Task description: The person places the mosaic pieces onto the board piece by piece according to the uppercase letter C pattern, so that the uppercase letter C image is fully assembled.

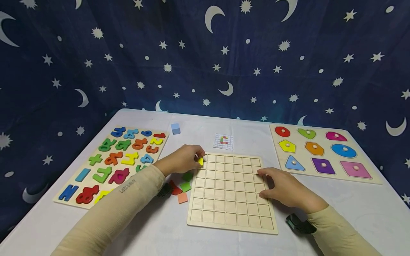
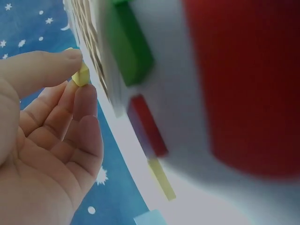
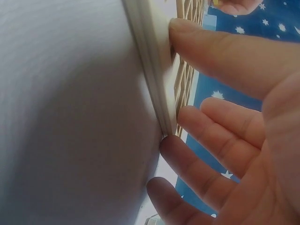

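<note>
My left hand (image 1: pixel 183 160) pinches a small yellow square tile (image 1: pixel 200 162) between thumb and fingertips, at the far left corner of a wooden grid board (image 1: pixel 231 195). The left wrist view shows the tile's yellow edge (image 2: pixel 81 76) under the thumb. On the board's right edge rest the thumb and fingers of my right hand (image 1: pixel 288 188), extended and spread apart. Beside the board's left edge lie loose tiles: a light green one (image 1: pixel 185 186), a salmon one (image 1: pixel 182 198), a darker green one (image 1: pixel 187 176) and red pieces (image 1: pixel 175 188), partly hidden by my left arm.
Behind the board lies a card (image 1: pixel 224 141) with a coloured grid pattern. A blue cube (image 1: pixel 175 128) stands at the back. To the left is a number puzzle board (image 1: pixel 78 203), partly covered by my sleeve; a knobbed shape puzzle (image 1: pixel 275 144) lies to the right.
</note>
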The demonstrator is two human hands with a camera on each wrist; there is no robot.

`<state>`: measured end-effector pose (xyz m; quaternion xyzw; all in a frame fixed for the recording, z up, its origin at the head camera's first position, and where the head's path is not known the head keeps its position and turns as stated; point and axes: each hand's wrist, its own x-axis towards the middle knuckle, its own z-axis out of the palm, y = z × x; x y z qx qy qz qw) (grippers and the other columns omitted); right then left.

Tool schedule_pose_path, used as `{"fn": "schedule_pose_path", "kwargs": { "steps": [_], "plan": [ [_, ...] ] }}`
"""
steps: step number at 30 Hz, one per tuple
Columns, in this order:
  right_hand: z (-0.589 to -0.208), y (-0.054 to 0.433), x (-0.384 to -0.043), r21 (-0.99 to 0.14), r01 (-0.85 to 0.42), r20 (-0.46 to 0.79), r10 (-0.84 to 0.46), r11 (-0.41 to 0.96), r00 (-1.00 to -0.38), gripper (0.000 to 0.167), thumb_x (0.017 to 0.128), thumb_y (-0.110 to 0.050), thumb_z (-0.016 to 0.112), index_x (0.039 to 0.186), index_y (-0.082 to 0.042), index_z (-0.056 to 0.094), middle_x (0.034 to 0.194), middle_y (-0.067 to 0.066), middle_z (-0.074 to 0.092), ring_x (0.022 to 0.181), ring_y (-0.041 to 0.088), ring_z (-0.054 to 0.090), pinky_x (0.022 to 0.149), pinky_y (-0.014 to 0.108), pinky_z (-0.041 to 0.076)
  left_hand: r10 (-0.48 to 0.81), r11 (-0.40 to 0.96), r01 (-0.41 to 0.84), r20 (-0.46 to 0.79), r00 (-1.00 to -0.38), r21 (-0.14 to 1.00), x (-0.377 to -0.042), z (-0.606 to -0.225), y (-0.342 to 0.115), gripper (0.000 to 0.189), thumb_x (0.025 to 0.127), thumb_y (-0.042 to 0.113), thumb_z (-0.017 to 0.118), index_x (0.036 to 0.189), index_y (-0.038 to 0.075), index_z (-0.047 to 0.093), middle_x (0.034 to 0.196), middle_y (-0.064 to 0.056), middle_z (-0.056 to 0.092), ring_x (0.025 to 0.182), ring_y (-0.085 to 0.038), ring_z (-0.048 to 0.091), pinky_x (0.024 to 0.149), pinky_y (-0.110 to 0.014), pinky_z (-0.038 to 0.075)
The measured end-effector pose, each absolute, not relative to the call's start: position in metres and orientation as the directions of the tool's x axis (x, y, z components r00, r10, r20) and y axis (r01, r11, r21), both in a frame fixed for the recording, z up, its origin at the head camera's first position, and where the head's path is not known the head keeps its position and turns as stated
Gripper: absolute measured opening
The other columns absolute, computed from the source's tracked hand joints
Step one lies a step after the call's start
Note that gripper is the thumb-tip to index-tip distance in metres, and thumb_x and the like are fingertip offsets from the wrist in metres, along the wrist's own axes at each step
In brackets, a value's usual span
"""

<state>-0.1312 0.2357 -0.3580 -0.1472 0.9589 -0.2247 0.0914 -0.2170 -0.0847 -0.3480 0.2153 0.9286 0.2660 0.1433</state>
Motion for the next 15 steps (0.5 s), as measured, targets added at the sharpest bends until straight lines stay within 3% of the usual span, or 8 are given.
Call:
{"fn": "schedule_pose_path", "kwargs": {
  "steps": [7,15],
  "plan": [
    [-0.358,0.235,-0.131,-0.464,-0.229,-0.121,-0.317,0.856,-0.941,0.066,0.079,-0.023,0.086,0.136,-0.002,0.057,0.137,0.018,0.056,0.127,0.04,0.05,0.105,0.059,0.037,0.528,0.746,0.38,-0.138,-0.838,0.547,-0.217,-0.347,-0.068,0.032,0.088,0.005,0.076,0.117,0.004,0.064,0.105,-0.004,0.065,0.095,-0.016,0.062,0.088,-0.03,0.051],
    [-0.357,0.235,-0.132,-0.473,-0.222,-0.13,-0.317,0.852,-0.939,0.069,0.078,-0.025,0.087,0.136,-0.002,0.057,0.136,0.018,0.056,0.124,0.039,0.052,0.104,0.059,0.038,0.597,0.714,0.466,-0.107,-0.795,0.522,-0.217,-0.349,-0.053,0.03,0.089,0.004,0.074,0.117,0.001,0.063,0.105,-0.005,0.065,0.092,-0.016,0.061,0.085,-0.029,0.051]
  ]
}}
